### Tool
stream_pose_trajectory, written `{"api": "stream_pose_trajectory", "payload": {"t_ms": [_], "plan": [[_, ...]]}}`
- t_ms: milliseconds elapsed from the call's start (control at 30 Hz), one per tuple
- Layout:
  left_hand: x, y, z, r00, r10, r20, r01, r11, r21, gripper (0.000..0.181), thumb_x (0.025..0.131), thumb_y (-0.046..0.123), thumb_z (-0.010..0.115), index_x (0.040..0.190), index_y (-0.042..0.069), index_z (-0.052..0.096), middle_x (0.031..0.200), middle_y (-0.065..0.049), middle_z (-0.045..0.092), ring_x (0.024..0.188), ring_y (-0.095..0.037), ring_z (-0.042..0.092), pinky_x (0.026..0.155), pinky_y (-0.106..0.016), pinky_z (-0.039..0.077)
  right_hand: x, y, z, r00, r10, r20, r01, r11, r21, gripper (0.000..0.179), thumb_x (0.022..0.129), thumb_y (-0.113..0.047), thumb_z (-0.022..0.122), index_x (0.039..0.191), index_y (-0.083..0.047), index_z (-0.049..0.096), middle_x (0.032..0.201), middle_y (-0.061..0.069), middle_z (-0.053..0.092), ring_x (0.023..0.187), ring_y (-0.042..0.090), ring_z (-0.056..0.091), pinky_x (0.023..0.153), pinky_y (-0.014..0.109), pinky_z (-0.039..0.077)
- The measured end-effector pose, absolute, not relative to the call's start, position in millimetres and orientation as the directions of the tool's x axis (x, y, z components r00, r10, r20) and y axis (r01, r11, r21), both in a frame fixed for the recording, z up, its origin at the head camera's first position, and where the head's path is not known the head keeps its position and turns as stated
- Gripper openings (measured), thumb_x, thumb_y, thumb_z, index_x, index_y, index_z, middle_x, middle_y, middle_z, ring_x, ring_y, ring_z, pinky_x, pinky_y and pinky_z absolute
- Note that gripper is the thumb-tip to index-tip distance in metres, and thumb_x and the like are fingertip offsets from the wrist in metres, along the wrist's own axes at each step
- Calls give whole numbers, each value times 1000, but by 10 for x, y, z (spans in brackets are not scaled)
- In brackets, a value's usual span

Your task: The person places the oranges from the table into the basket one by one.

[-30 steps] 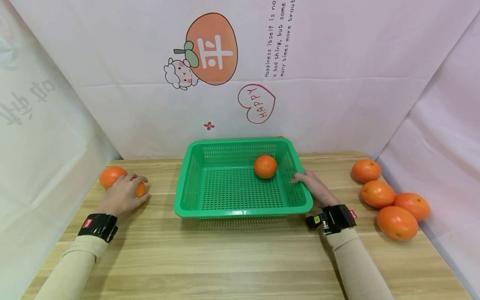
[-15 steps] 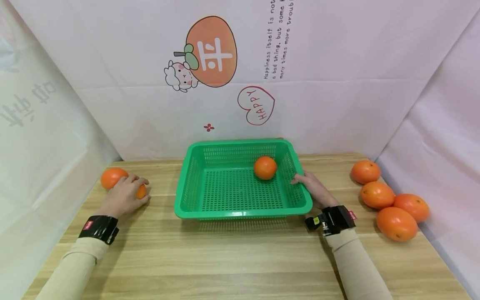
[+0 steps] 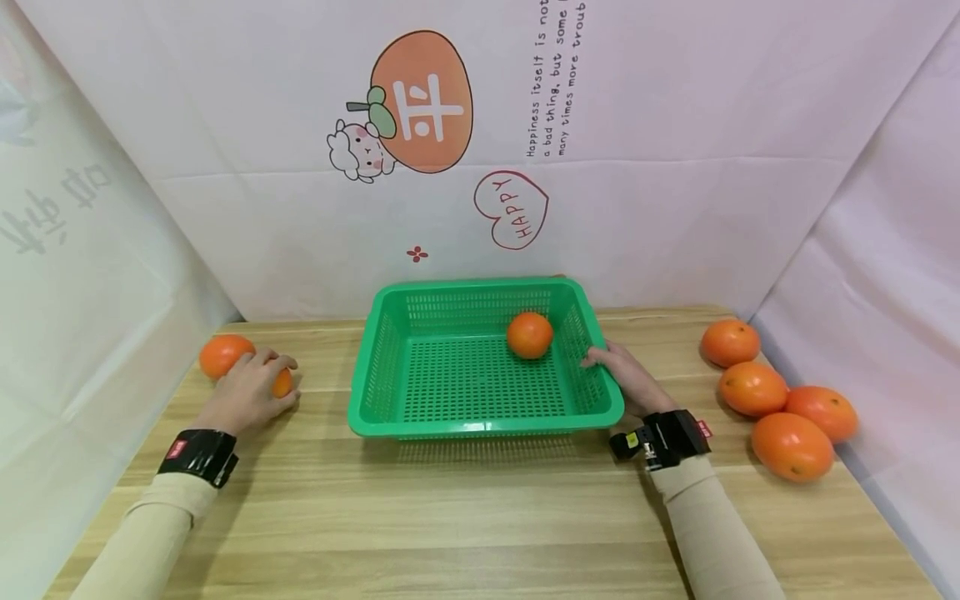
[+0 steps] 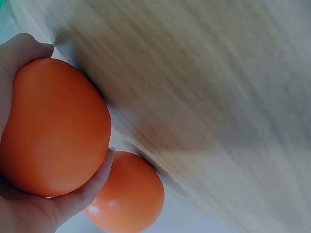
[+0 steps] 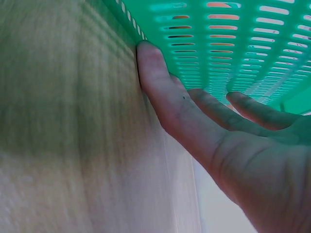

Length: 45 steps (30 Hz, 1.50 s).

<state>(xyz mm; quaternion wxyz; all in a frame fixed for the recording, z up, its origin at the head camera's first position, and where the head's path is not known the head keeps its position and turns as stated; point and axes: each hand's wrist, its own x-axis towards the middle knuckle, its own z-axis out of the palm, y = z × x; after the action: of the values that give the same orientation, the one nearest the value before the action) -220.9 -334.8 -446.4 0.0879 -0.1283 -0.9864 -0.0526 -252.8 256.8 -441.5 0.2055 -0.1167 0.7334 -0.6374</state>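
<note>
The left grip [image 3: 243, 393] partly hides the fruit [image 3: 282, 383] it holds.

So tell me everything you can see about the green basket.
The green basket looks plastic: rectangular, open-topped, with slotted walls and floor and a solid rim. It stands upright on the wooden table. One orange fruit lies inside, toward the back right; the right hand grips the right end, thumb over the rim.

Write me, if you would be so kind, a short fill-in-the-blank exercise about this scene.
1. The right hand holds the side of a basket whose colour is ____.
2. Inside the basket, the number of fruits is ____.
3. The left hand grips a fruit; that wrist's band is coloured ____.
4. Right of the basket, the cluster of fruits numbers ____.
Missing words: green; one; black; four.
</note>
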Motion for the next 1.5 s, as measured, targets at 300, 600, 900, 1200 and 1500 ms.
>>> {"api": "stream_pose_trajectory", "payload": {"t_ms": [300, 600, 900, 1200, 1500], "plan": [[-2240, -3343, -4440, -952, 253, 170, 267, 962, 60, 45, 90, 32, 77, 123, 3, 70, 128, -29, 62, 108, -50, 58, 82, -67, 57, -2525, 2568, -4409, -889, -433, -149, 87, 159, -983, 77, 100, -16, 43, 168, -2, 10, 158, 41, 37, 123, 34, 66, 93, 34, 60], [-2229, -3359, -4431, -954, 249, 165, 262, 963, 60, 41, 89, 30, 76, 119, 2, 70, 125, -28, 62, 106, -49, 59, 78, -66, 58, -2518, 2537, -4428, -887, -437, -149, 93, 146, -985, 76, 101, -16, 43, 168, -3, 10, 160, 39, 36, 129, 39, 62, 94, 34, 59], [-2243, -3371, -4438, -955, 251, 160, 265, 961, 75, 41, 90, 30, 76, 120, 2, 70, 126, -28, 62, 107, -50, 59, 80, -67, 57, -2499, 2548, -4444, -881, -450, -143, 101, 115, -988, 75, 102, -16, 41, 169, -4, 10, 159, 38, 36, 134, 46, 57, 97, 37, 60], [-2256, -3349, -4424, -951, 257, 170, 273, 959, 76, 41, 91, 31, 76, 120, 3, 70, 126, -27, 63, 108, -49, 59, 81, -66, 57, -2499, 2557, -4450, -880, -452, -143, 100, 118, -988, 75, 102, -17, 41, 169, -4, 9, 160, 38, 36, 135, 47, 56, 97, 38, 59], [-2293, -3293, -4382, -946, 273, 176, 288, 955, 64, 40, 90, 31, 77, 119, 4, 70, 125, -26, 64, 111, -49, 60, 83, -67, 57, -2510, 2550, -4444, -886, -439, -148, 101, 129, -986, 76, 101, -16, 42, 168, -3, 11, 160, 38, 36, 135, 47, 55, 96, 37, 59]]}}
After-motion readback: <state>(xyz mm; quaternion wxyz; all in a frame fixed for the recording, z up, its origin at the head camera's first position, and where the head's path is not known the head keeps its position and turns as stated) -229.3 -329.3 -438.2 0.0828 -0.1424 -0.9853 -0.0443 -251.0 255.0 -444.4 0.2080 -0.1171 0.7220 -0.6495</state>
